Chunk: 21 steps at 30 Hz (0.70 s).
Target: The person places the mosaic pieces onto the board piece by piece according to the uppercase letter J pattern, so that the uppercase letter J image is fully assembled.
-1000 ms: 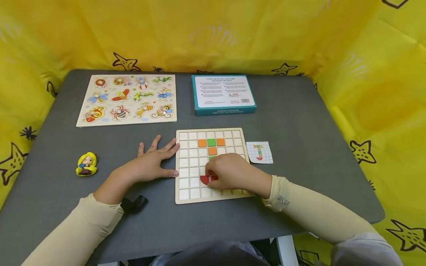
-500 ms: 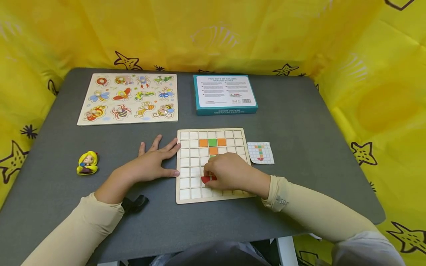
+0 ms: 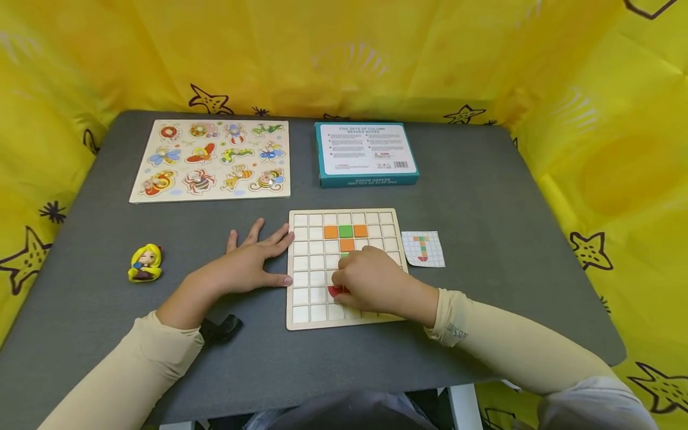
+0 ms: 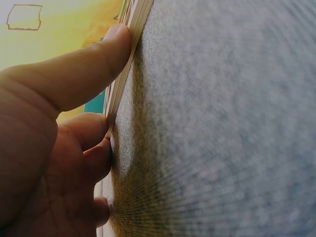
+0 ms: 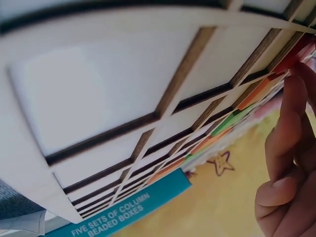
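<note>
A wooden grid board point(image 3: 298, 317) lies on the table with orange tiles point(image 3: 330, 232) and a green tile point(image 3: 345, 230) seated in its cells. My left hand point(image 3: 239, 267) has its fingers spread, and the thumb and fingertips touch the board's left edge, seen close in the left wrist view. Over the lower middle of the board, my right hand point(image 3: 376, 280) curls its thumb and index finger around a red curved piece point(image 3: 334, 291), partly covered by the fingers. The right wrist view shows the fingertips against that red piece point(image 5: 291, 55). Another green tile is mostly hidden by the hand.
A pattern card point(image 3: 423, 249) lies just right of the board. Behind are an insect puzzle board point(image 3: 215, 156) and a teal box point(image 3: 368, 180). A yellow-haired figurine point(image 3: 145, 264) lies at the left. Yellow cloth surrounds the grey table point(image 3: 258, 382).
The head view shifts slightly. My right fingers settle a little over the red piece, covering more of it. My left hand stays at the board's edge.
</note>
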Tool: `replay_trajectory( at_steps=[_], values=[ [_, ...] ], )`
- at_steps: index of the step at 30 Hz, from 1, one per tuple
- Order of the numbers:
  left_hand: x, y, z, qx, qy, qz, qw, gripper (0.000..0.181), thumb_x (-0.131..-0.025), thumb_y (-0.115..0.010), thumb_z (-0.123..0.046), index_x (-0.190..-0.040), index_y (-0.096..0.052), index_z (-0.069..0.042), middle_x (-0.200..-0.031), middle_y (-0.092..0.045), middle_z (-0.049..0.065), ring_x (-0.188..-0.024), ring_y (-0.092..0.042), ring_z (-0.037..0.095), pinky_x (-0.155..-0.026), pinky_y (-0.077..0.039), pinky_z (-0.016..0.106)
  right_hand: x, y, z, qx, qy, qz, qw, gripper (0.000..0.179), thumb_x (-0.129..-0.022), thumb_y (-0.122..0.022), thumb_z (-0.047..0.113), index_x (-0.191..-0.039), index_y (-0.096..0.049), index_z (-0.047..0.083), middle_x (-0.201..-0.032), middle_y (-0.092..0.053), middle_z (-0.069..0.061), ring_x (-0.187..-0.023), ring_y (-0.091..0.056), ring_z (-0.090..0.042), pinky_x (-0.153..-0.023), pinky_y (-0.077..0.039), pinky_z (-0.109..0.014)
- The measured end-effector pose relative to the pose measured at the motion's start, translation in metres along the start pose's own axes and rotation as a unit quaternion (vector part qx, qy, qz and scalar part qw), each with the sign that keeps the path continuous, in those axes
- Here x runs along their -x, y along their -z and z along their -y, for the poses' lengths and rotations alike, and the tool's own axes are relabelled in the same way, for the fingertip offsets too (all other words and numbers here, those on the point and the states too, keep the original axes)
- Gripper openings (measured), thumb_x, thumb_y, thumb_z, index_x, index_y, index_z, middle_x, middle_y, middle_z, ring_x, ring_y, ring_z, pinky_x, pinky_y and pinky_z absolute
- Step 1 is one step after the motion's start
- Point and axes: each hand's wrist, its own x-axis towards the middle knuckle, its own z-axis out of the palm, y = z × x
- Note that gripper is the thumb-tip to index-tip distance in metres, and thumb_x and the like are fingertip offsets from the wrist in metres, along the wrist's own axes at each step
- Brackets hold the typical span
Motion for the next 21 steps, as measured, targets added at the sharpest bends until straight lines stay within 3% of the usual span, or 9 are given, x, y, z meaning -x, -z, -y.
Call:
replay_trajectory(
  at_steps=[4,9,11,13,17,21],
  values=[
    [-0.001,-0.002,0.001,-0.001,0.0,-0.002,1.0,0.093,-0.083,-0.07,-0.057,-0.157,-0.023,-0.024,-0.163,-0.007,-0.007,-0.145,0.02,0.035,-0.102,0.019,0.067,0.001,-0.001,0.002,0.003,0.003,0.001,1.0,0.024,-0.084,-0.072,0.03,-0.067,-0.058,0.023,-0.06,-0.043,0.011,-0.055,-0.043,-0.007,-0.053,-0.037,-0.03],
    [-0.002,-0.002,0.001,-0.01,0.01,0.008,0.9999,0.094,-0.083,-0.07,-0.058,-0.157,-0.023,-0.023,-0.163,-0.007,-0.005,-0.145,0.018,0.037,-0.1,0.016,0.072,0.001,-0.005,0.0,-0.032,-0.015,0.018,0.9992,0.02,-0.085,-0.072,0.029,-0.071,-0.06,0.022,-0.061,-0.043,0.012,-0.056,-0.043,-0.007,-0.054,-0.037,-0.027],
    [-0.002,0.0,0.0,-0.02,0.011,0.011,0.9997,0.092,-0.084,-0.07,-0.056,-0.157,-0.025,-0.021,-0.163,-0.011,-0.002,-0.145,0.012,0.041,-0.102,0.01,0.073,0.002,-0.004,0.0,-0.052,-0.024,0.024,0.9981,0.016,-0.086,-0.072,0.031,-0.076,-0.064,0.021,-0.062,-0.046,0.011,-0.057,-0.044,-0.007,-0.055,-0.038,-0.027],
    [-0.002,0.002,-0.001,-0.026,0.0,-0.001,0.9997,0.088,-0.086,-0.07,-0.052,-0.156,-0.029,-0.019,-0.162,-0.018,0.004,-0.146,-0.001,0.042,-0.107,-0.002,0.07,0.005,-0.001,0.0,-0.073,-0.034,0.028,0.9963,0.016,-0.088,-0.071,0.035,-0.083,-0.07,0.02,-0.066,-0.051,0.011,-0.06,-0.046,-0.007,-0.057,-0.04,-0.026],
    [0.007,0.01,-0.008,-0.009,-0.032,-0.068,0.9971,0.072,-0.092,-0.068,-0.043,-0.152,-0.039,-0.017,-0.154,-0.037,0.007,-0.14,-0.032,0.033,-0.108,-0.029,0.056,0.014,0.012,0.002,-0.081,-0.06,0.02,0.9947,0.032,-0.088,-0.07,0.043,-0.106,-0.073,0.016,-0.082,-0.062,0.008,-0.071,-0.052,-0.008,-0.064,-0.046,-0.027],
    [0.024,0.023,-0.027,-0.025,-0.076,-0.156,0.9846,0.054,-0.094,-0.066,-0.035,-0.145,-0.052,-0.02,-0.142,-0.052,0.004,-0.131,-0.047,0.027,-0.104,-0.038,0.051,0.021,0.026,0.003,-0.061,-0.069,-0.021,0.9955,0.049,-0.088,-0.069,0.048,-0.123,-0.064,0.014,-0.108,-0.062,0.003,-0.095,-0.054,-0.014,-0.08,-0.048,-0.03]
  ],
)
